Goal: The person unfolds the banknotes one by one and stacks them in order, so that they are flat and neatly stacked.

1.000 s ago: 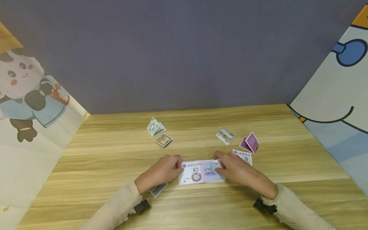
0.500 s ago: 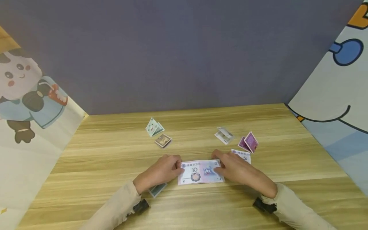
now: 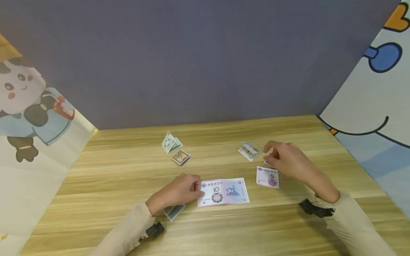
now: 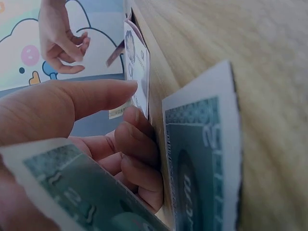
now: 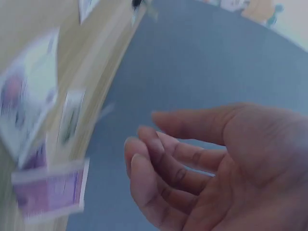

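Head view: left hand [image 3: 177, 192] pinches the left end of the 10 note [image 3: 232, 193], which lies spread on the wood table [image 3: 230, 227], probably so its crease can't lift. Right hand [image 3: 293, 161] holds nothing (fingers loosely curled, per right wrist) and hovers near the purple note [image 5: 53, 192], beyond the 5 note [image 3: 267, 177]. Green note [image 3: 168, 143] stands half-open at the back, likely propped by its fold.

Around the 10 note [image 3: 237, 199] on the table [image 3: 128, 170]: at its left end, the left hand [image 3: 177, 191]; front-left, near note [image 3: 174, 212]; behind-left, middle note [image 3: 181, 157], far note [image 3: 171, 143]; right, slightly back, 5 note [image 3: 267, 177]; behind-right, inner note [image 3: 248, 153], outer note [image 5: 53, 192], right hand [image 3: 291, 160].
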Demonstrator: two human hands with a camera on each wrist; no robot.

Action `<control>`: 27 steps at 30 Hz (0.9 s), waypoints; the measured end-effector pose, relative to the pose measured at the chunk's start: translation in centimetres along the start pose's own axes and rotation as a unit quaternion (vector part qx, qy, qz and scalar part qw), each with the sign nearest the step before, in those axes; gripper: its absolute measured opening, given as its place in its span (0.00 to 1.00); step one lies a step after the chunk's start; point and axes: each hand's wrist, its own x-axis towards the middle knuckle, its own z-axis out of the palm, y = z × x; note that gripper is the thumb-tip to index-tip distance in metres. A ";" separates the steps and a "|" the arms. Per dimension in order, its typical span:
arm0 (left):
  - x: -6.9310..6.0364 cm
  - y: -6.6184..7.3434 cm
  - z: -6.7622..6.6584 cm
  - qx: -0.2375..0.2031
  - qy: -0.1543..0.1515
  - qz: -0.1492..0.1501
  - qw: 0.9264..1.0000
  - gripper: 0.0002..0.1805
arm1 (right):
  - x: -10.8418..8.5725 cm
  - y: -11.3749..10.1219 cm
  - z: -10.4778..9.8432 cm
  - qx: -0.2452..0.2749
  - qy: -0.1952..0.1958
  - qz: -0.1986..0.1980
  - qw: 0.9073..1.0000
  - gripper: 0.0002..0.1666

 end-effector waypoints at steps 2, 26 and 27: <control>0.0 0.0 -0.1 0.007 0.000 0.003 1.000 0.13 | 0.3 1.3 -0.5 -0.010 0.014 0.005 1.000 0.19; 0.1 0.1 0.0 0.011 0.005 -0.003 1.000 0.13 | 1.1 3.6 2.2 -0.010 -0.153 -0.008 0.988 0.16; 0.1 0.1 0.0 0.012 0.006 -0.003 1.000 0.13 | 1.0 3.6 2.3 -0.012 -0.157 -0.007 0.988 0.17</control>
